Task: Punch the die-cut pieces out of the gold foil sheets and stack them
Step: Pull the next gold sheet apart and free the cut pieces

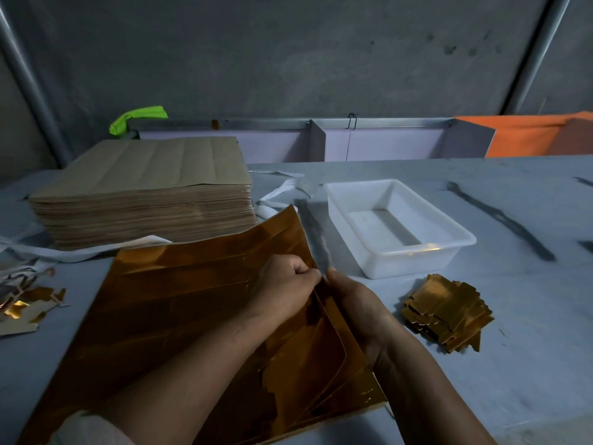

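Your left hand and right hand meet at the right edge of the gold foil sheet. Both are curled, pinching a strip whose length runs away from you along that edge. The stack of punched pieces lies on the desk to the right, nearer your right hand.

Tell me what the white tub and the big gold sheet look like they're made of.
White tub: probably plastic, smooth and slightly translucent, with a moulded rolled rim. Gold sheet: seemingly foil-faced card, glossy and mirror-like on top, flexing in a stiff curve at its right edge.
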Tool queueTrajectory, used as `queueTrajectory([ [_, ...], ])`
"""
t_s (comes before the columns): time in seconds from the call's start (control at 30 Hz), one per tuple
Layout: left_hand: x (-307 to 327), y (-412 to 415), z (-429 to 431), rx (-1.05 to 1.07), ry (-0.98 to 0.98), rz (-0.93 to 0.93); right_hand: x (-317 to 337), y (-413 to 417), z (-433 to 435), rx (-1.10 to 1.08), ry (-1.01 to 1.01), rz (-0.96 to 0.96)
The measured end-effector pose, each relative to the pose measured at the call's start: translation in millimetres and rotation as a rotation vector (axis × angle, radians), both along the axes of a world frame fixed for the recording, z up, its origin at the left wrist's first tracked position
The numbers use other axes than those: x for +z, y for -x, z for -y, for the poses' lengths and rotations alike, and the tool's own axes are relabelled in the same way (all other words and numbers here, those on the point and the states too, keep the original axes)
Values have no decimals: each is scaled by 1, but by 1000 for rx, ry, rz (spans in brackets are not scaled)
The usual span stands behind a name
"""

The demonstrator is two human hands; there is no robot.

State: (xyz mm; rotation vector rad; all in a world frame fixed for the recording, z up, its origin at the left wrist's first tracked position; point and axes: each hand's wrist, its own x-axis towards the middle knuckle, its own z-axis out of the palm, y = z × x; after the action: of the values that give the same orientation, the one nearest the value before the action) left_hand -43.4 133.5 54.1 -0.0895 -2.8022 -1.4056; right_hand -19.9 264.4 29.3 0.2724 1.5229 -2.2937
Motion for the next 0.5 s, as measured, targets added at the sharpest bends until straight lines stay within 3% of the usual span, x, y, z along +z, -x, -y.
queueTrajectory([
  [0.5, 0, 3, 5, 44, -17, -71, 5, -3, -3, -67, -246, 96],
])
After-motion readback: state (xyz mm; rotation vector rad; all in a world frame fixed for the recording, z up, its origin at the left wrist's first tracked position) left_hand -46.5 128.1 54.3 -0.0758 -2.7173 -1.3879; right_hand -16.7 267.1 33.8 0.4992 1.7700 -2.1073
